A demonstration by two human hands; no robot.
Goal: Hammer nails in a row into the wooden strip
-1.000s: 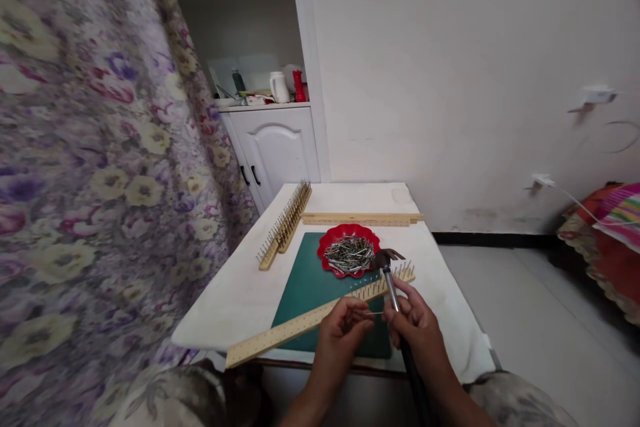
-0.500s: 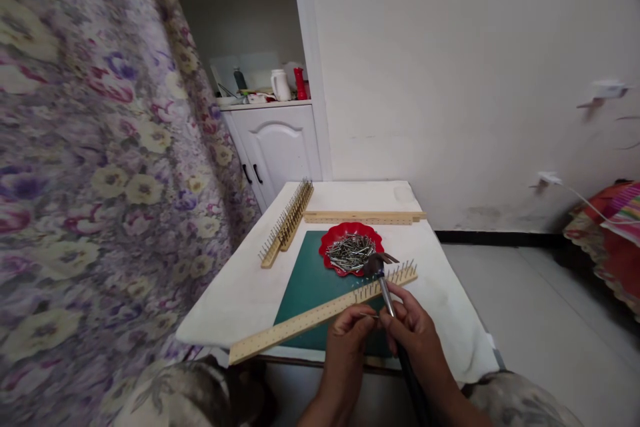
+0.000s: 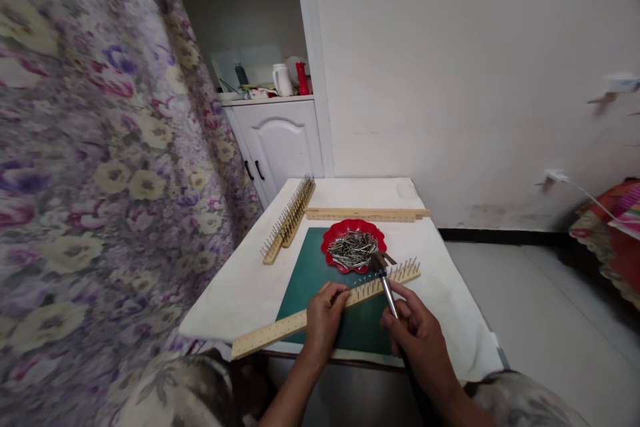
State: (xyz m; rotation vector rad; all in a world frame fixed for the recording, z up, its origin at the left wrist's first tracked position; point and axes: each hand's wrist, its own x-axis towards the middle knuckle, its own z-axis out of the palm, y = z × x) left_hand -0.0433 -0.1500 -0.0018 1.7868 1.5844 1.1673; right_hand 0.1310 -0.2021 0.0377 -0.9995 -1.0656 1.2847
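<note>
My right hand (image 3: 417, 330) is wrapped round the handle of a claw hammer (image 3: 387, 290), its head up near the bowl. My left hand (image 3: 324, 320) is at the wooden strip (image 3: 273, 333), thumb and fingers pinched at its surface just left of the standing nails (image 3: 370, 287). The nail in that pinch is hidden by the fingers now; it showed between my hands a moment ago. The strip lies slantwise over a green mat (image 3: 305, 260), with rows of small holes on its left part and upright nails on its right. Beyond it, a red scalloped bowl (image 3: 327, 233) holds many loose nails (image 3: 353, 248).
Two strips full of upright nails (image 3: 290, 217) lie at the table's left. Bare wooden strips (image 3: 365, 214) lie across the back. A white cloth (image 3: 240, 300) covers the table (image 3: 450, 320). A flowered curtain (image 3: 125, 147) hangs at the left, with a white cabinet (image 3: 283, 140) behind.
My left hand has moved left and forward from beside my right hand, taking the nail to the strip. My right hand still holds the hammer in nearly the same place.
</note>
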